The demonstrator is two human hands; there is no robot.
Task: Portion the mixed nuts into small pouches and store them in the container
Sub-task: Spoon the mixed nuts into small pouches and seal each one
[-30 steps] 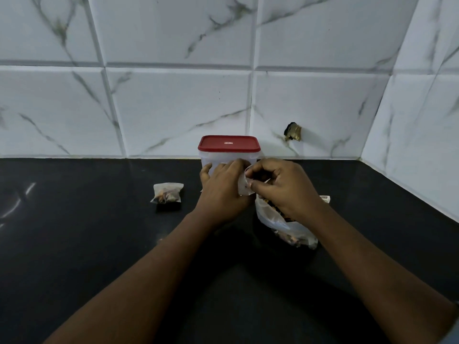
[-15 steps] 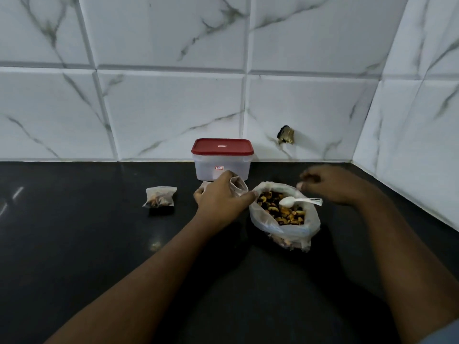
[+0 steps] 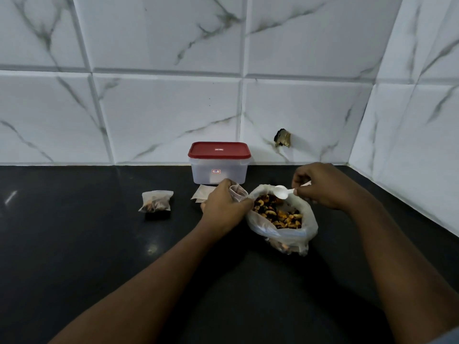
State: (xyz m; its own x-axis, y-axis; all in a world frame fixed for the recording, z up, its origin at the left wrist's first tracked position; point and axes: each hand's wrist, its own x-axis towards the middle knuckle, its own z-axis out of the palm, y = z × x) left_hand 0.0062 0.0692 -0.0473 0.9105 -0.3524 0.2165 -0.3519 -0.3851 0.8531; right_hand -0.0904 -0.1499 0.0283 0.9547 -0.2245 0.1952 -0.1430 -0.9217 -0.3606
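the fingers of the right hand [image 3: 320,186] pinch the handle of a white spoon [image 3: 283,191], whose bowl sits over the far edge of the mixed nuts [image 3: 275,214] in an open plastic bag [image 3: 285,235]. the fingers of the left hand [image 3: 223,207] are curled round a small pouch [image 3: 239,193], mouth up, just beside the bag's left rim. behind that hand a few flat empty pouches [image 3: 201,193] lie on the dark surface [image 3: 74,244]. further left, well apart, rests a filled pouch [image 3: 156,201]. the container [image 3: 218,173], red lid [image 3: 218,150] on, stands at the back against the tiled wall [image 3: 173,108].
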